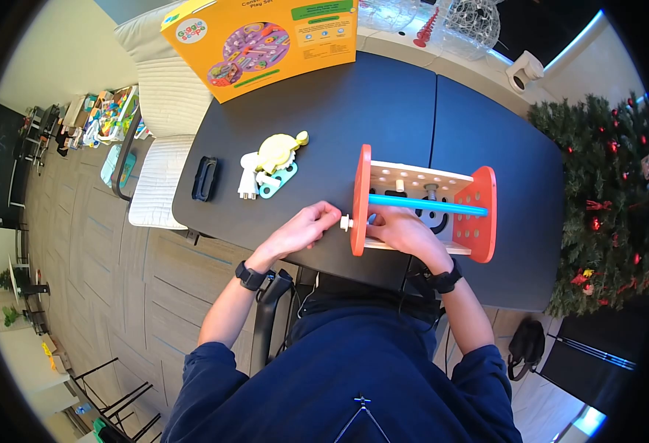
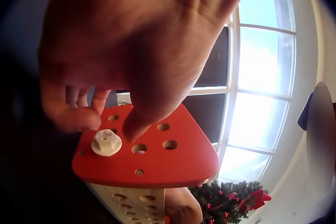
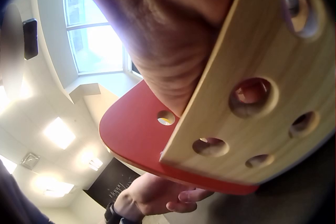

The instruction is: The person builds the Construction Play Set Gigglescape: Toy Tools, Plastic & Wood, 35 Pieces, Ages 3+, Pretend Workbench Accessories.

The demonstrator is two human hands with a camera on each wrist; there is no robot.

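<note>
A toy workbench with red end panels [image 1: 484, 214], pale wooden boards with holes [image 2: 128, 200] and a blue rod [image 1: 428, 205] stands on the table. A white hex-headed bolt [image 2: 106, 143] sticks out of its left end panel. My left hand [image 1: 306, 227] is beside that bolt; in the left wrist view the thumb and forefinger stand apart close over its head. My right hand [image 1: 405, 230] reaches inside the workbench, fingers toward the inner face of the same panel. Its fingertips are hidden there, and I cannot tell what they hold.
On the dark table [image 1: 324, 118], left of the workbench, lie a yellow, white and mint toy assembly [image 1: 274, 164] and a black tray [image 1: 205, 179]. A yellow play-set box [image 1: 265, 48] stands at the back. A decorated tree [image 1: 598, 207] borders the right side.
</note>
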